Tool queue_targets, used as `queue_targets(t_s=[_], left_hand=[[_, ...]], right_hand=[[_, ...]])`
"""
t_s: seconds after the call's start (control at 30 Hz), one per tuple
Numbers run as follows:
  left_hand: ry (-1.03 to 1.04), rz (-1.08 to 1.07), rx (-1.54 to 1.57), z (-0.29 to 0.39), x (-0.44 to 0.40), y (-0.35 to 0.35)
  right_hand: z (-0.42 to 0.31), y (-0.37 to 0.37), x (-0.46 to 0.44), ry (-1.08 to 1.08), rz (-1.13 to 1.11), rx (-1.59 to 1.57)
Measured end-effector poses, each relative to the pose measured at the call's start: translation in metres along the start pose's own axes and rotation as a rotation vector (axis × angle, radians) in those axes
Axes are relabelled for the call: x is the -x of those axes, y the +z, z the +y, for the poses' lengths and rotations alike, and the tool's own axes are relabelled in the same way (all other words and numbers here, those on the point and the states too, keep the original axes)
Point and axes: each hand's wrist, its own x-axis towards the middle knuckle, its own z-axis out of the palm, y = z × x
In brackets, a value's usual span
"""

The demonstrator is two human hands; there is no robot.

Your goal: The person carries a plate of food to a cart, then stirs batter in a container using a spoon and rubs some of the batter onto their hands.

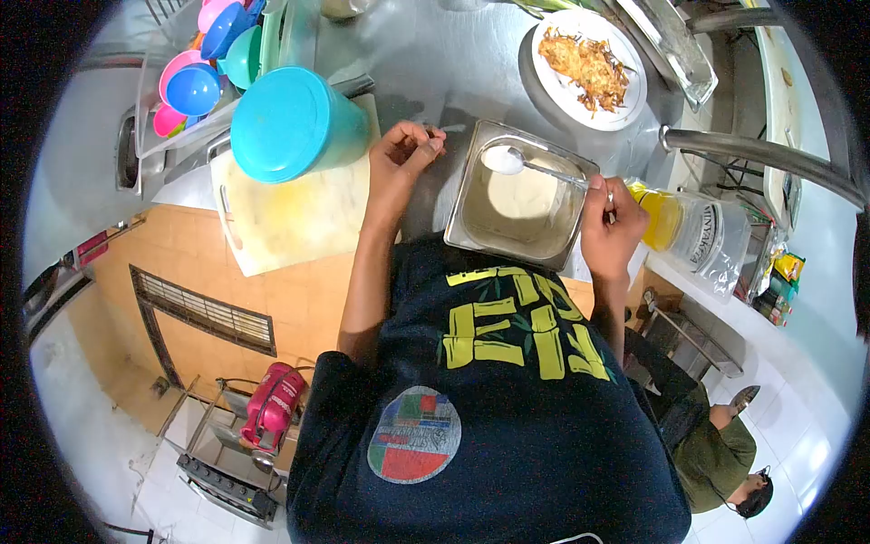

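Note:
My right hand (614, 222) grips the handle of a metal spoon (553, 174) over the right edge of a square steel pan (467, 186). White powder (504, 160) fills the spoon's bowl, which is above the pan. A pale, creamy-looking content (521, 201) lies in the pan. My left hand (408, 161) hovers left of the pan, fingers curled in and thumb against them, with nothing visible in it. Beside it, a teal lidded tub (285, 127) stands on a yellowed white cutting board (299, 222).
A white plate (553, 86) of fried food (584, 68) sits at the back right. Near my right hand are a bottle of yellow oil (660, 216) and a plastic pack (711, 231). Coloured bowls (193, 89) fill a bin at upper left. Another person (720, 453) is at lower right.

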Motion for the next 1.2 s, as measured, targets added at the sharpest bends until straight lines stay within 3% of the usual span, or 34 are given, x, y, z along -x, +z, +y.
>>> queue_targets(t_s=[0.13, 0.33, 0.47, 0.67, 0.77, 1.2], left_hand=[[-0.077, 0.028, 0.042, 0.002, -0.001, 0.000], [-0.034, -0.017, 0.022, 0.000, -0.002, -0.001], [-0.014, -0.017, 0.012, -0.003, -0.001, -0.005], [-0.054, -0.001, 0.031, 0.005, 0.000, -0.002], [-0.059, 0.004, 0.023, 0.004, 0.001, 0.000], [-0.035, 0.001, 0.047, 0.003, 0.006, 0.006]], right_hand=[[0.012, 0.011, 0.012, 0.076, 0.066, 0.041], [0.022, 0.020, 0.020, 0.027, 0.178, 0.020], [0.013, 0.020, 0.022, 0.130, 0.181, -0.073], [0.026, 0.029, 0.028, 0.156, 0.194, -0.021], [0.027, 0.029, 0.029, 0.145, 0.219, -0.179], [0.019, 0.032, 0.014, 0.191, 0.200, -0.255]])
